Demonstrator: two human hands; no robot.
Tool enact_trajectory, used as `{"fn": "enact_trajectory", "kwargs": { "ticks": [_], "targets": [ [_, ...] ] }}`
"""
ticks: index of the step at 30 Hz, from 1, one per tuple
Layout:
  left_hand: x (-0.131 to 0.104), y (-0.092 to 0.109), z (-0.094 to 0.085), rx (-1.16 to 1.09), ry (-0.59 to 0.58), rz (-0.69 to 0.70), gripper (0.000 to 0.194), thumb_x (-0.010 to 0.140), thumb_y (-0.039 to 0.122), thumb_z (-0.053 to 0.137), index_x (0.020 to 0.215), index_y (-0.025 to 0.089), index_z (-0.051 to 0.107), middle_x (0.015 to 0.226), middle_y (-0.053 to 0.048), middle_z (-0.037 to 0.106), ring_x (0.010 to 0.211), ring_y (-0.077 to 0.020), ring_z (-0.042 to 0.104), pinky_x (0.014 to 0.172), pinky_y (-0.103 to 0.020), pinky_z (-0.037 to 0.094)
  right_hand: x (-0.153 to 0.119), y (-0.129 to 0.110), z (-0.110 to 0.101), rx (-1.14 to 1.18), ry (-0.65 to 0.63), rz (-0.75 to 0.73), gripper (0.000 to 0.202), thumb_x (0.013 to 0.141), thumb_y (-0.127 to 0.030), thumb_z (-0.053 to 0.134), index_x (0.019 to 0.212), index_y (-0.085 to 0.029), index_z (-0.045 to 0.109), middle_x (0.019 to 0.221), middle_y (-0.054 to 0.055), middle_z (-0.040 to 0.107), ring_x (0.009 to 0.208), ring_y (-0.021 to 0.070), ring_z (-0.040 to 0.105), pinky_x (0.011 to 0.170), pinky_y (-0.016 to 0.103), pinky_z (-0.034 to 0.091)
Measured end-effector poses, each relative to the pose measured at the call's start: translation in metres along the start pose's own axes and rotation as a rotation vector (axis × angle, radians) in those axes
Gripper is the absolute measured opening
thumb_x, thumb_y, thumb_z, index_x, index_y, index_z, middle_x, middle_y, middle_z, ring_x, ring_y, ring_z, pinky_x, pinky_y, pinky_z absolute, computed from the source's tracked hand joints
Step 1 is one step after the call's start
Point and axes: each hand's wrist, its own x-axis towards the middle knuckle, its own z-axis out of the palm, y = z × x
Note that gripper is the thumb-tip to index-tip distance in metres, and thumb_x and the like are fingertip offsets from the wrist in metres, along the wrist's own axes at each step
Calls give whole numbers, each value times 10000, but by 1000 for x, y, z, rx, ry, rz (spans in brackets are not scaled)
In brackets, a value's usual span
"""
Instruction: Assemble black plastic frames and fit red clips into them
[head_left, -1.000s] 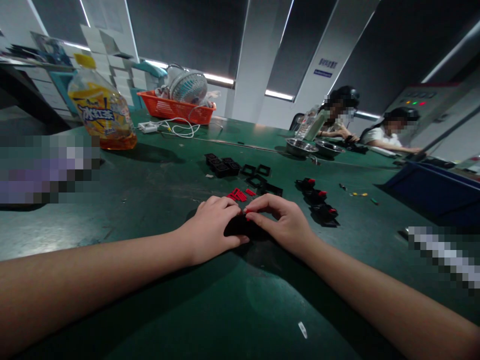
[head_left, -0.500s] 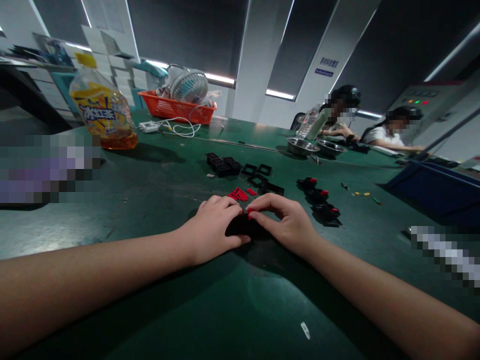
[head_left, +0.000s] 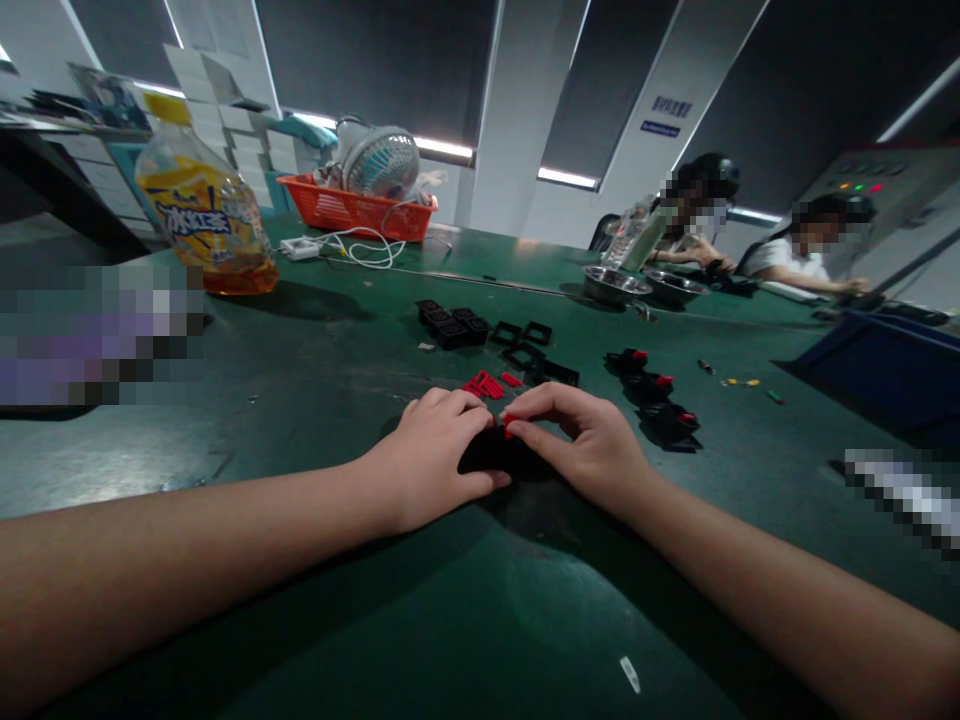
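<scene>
My left hand is wrapped round a black part at the centre of the green table. Between the thumb and forefinger of my right hand is a small red piece, pinched at the black part's top. Flat red pieces lie just beyond my fingers. Farther back are black blocks and square black frames. Several black parts with red tips stand in a row to the right.
A bottle stands at the left, near a red basket and a white cable. A blue bin is at the right. Metal bowls and two people are at the far right.
The camera view has shifted slightly, so objects on the right appear farther right. Both hands keep the same hold on the black part and the red piece.
</scene>
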Motion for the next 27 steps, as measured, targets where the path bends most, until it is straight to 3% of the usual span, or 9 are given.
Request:
{"fn": "enact_trajectory", "kwargs": {
  "ticks": [27],
  "targets": [
    [0, 1, 1, 38, -11, -21, 446, 860, 464, 639, 1193, 169, 615, 1322, -130, 564, 1224, -347, 468, 1020, -527, 405, -2, 2, -2, -53, -5, -28, 30, 841, -188, 669, 851, -203, 693, 860, 28, 727, 810, 180, 688, 770, 324, 544]
  ]
}}
